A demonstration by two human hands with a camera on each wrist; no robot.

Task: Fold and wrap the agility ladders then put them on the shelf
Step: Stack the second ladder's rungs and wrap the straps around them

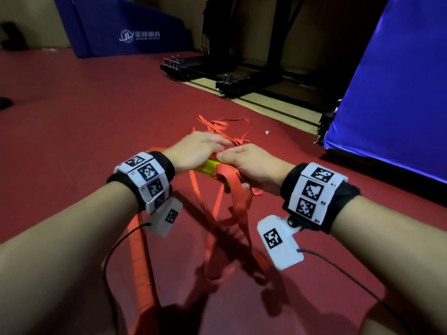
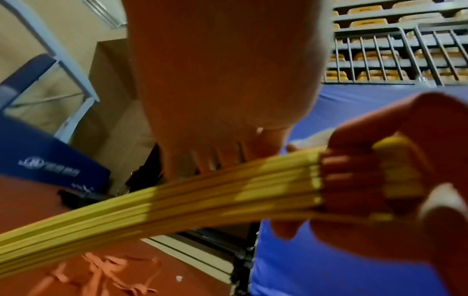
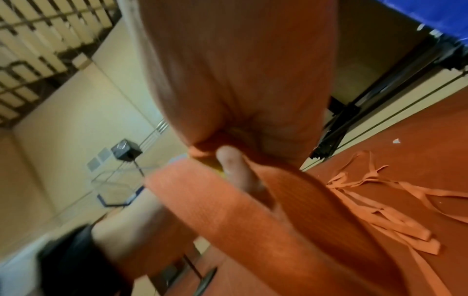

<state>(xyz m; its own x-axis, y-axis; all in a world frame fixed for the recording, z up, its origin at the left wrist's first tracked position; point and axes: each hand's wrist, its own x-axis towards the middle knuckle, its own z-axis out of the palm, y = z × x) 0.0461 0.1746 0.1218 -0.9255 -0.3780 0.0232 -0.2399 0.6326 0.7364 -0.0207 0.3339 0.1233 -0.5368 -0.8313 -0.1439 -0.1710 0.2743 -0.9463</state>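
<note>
Right hand (image 1: 251, 165), loose straps (image 1: 222, 128), blue mat (image 1: 396, 76)

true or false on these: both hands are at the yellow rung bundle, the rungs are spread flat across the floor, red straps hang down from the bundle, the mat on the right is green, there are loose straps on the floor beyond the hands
1. Both hands are at the yellow rung bundle. True: the right hand grips one end and the left hand rests over the bundle.
2. The rungs are spread flat across the floor. False: they are gathered into one stack, held above the red floor.
3. Red straps hang down from the bundle. True.
4. The mat on the right is green. False: the mat is blue.
5. Loose straps lie on the floor beyond the hands. True: a tangle of straps lies there.
</note>
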